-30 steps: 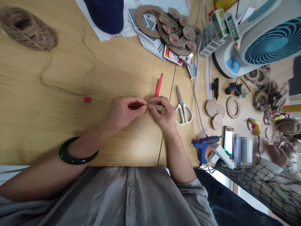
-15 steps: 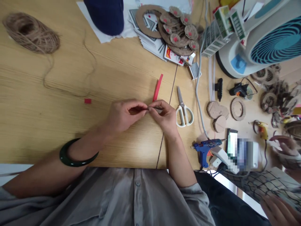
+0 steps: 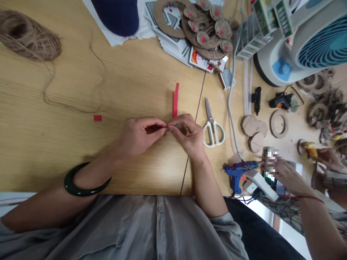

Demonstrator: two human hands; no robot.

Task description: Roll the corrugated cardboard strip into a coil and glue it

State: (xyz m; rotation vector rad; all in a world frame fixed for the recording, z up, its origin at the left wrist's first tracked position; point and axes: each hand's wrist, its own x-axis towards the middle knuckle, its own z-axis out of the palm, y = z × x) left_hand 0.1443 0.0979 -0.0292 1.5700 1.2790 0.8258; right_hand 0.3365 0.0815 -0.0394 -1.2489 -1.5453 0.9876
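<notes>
My left hand [image 3: 138, 136] and my right hand [image 3: 189, 139] meet over the table, thumb and forefinger of each pinched together at one spot. From behind my right fingers a narrow red strip [image 3: 175, 99] sticks out away from me; its lower end is hidden by the hand. Whatever lies between the touching fingertips is too small to make out. Just right of my right hand lie scissors [image 3: 213, 126] with white handles, blades pointing away. A small red piece [image 3: 97, 117] rests on the table to the left, near a loose thread of twine [image 3: 67, 105].
A twine coil [image 3: 29, 36] sits far left. Cardboard rings with small rosettes [image 3: 207, 30] lie on playing cards at the back, beside a fan [image 3: 284, 66]. To the right are a grey cable [image 3: 230, 108], a blue glue gun [image 3: 238, 171] and another person's hand [image 3: 287, 175].
The red strip has swung left and stands more upright. My pinched hands have shifted slightly left. Another person's hand has reached in over the phone at right.
</notes>
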